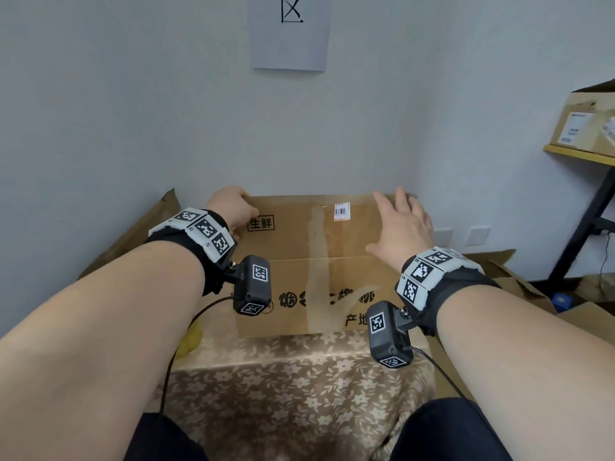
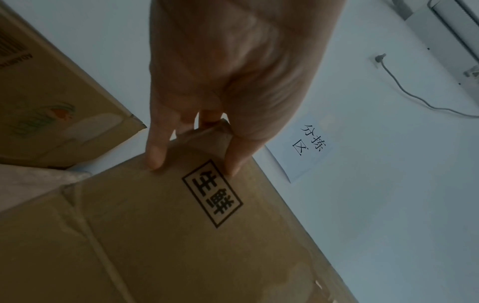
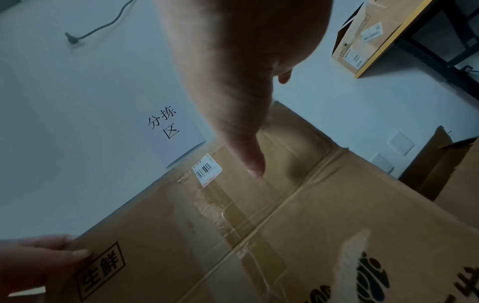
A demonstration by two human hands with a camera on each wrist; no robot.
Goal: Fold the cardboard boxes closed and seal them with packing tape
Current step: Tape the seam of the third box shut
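Head: box [image 1: 309, 261] is sitting on a floral cloth [image 1: 299, 387] against a pale wall [image 1: 133, 111], a paper sign [image 1: 290, 31] taped above. Left hand [image 1: 231, 207] is gripping the flap's far-left corner; right hand [image 1: 404, 224] is spreading flat, fingers straight, over the right side, contact unclear. Old tape strip [image 1: 317, 261] and barcode label [image 1: 341, 211] are showing on the cardboard. Shelf [image 1: 579, 154] at right is carrying another carton [image 1: 585, 124]; flattened cardboard is lying around. Box contents hidden.

Left wrist: fingers [image 2: 155, 151] are pinching the corner by the printed stamp [image 2: 212, 193].

Right wrist: hand open, thumb [image 3: 249, 147] pointing at the flap.
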